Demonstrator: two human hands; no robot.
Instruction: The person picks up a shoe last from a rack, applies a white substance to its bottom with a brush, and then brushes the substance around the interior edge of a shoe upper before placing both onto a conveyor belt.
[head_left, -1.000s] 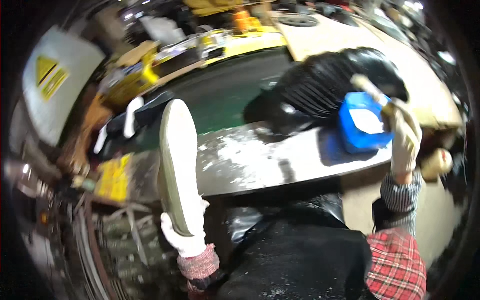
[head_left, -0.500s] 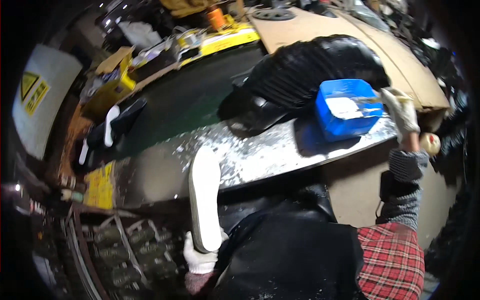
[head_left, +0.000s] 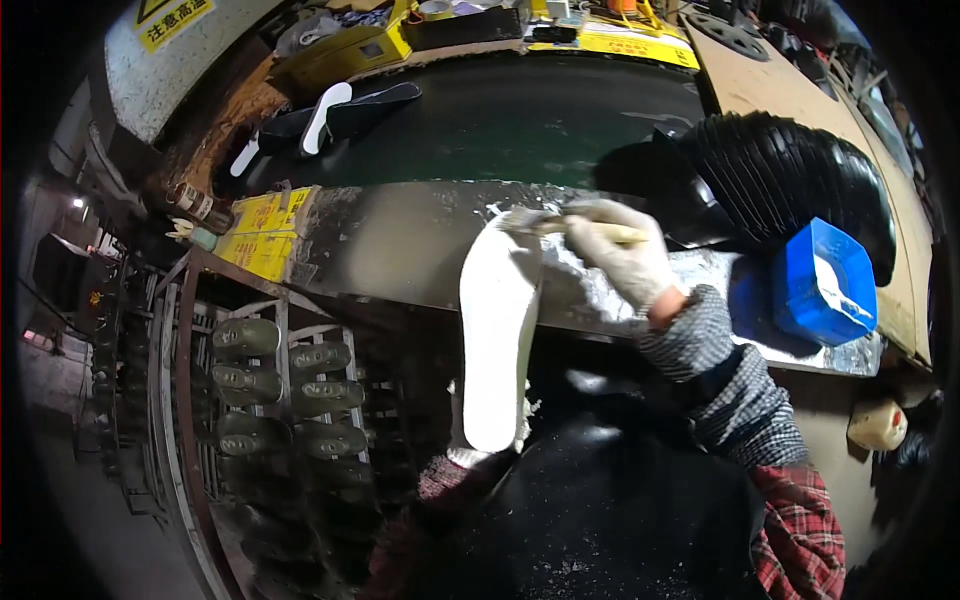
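A long shoe insole (head_left: 495,345) with a white face points away from me in the middle. My left hand (head_left: 467,456), in a pale knit glove, grips it from beneath by its near end; the insole hides most of the fingers. My right hand (head_left: 630,258), gloved too, is closed around the light handle of a brush (head_left: 622,233). The bristles lie at the insole's far end. To the right, a blue plastic tub (head_left: 798,295) stands on the bench edge with white paste inside.
A fanned pile of black soles (head_left: 800,180) lies behind the tub. White-faced insoles (head_left: 325,118) rest on the dark belt (head_left: 530,115) at far left. A metal rack (head_left: 180,400) with several dark shoe forms stands lower left. Yellow boxes (head_left: 340,55) line the back.
My right hand has moved left from the tub to the insole's far end, bringing the brush along. The view has shifted left, and my left hand still holds the insole.
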